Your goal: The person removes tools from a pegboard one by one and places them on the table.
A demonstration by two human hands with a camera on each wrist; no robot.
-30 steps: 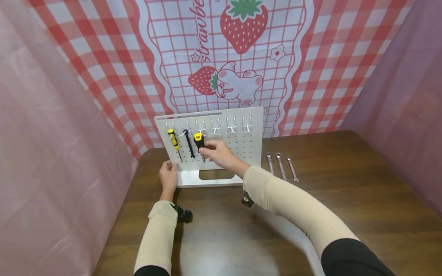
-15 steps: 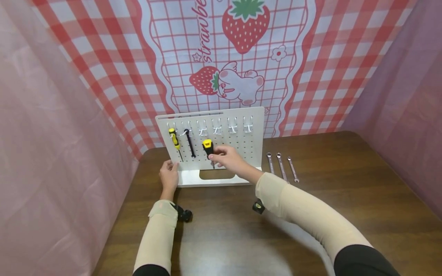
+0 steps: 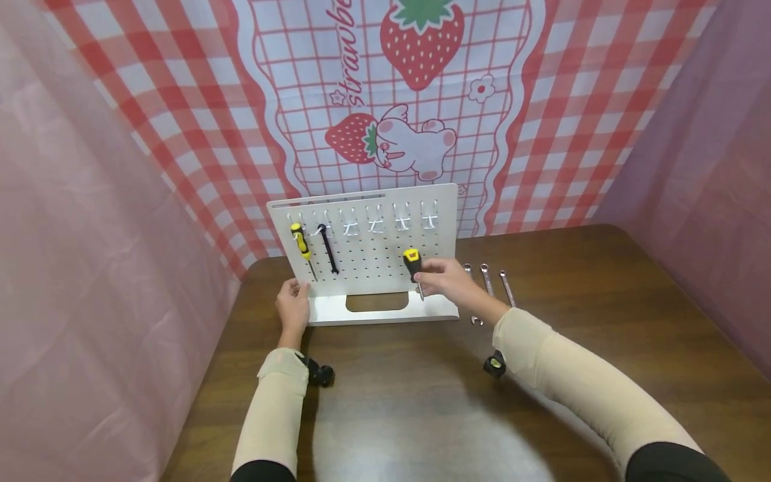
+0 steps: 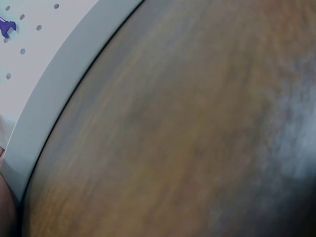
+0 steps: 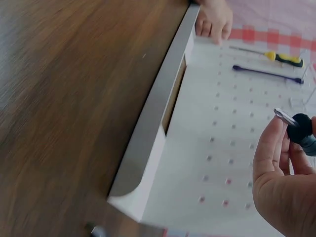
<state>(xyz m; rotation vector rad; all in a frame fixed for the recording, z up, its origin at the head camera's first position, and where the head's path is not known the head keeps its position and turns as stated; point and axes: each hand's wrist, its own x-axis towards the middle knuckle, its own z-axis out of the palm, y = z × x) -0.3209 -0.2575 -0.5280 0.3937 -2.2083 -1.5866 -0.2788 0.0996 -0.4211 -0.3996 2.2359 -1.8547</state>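
In the head view my right hand grips a short black screwdriver with a yellow end in front of the right part of a white pegboard. The right wrist view shows its metal tip close to my fingertips. My left hand holds the pegboard at its lower left edge. On the hooks at the left hang a yellow-and-black screwdriver and a black wrench. Only a sliver of the left hand shows in the left wrist view.
Three silver wrenches lie on the wooden table right of the board, partly covered by my right hand and forearm. Several white hooks on the board hold nothing. A checked strawberry cloth hangs behind.
My right hand has carried the short screwdriver from the third hook area rightward and slightly down, away from the hooks. My left hand has stayed at the board's edge.
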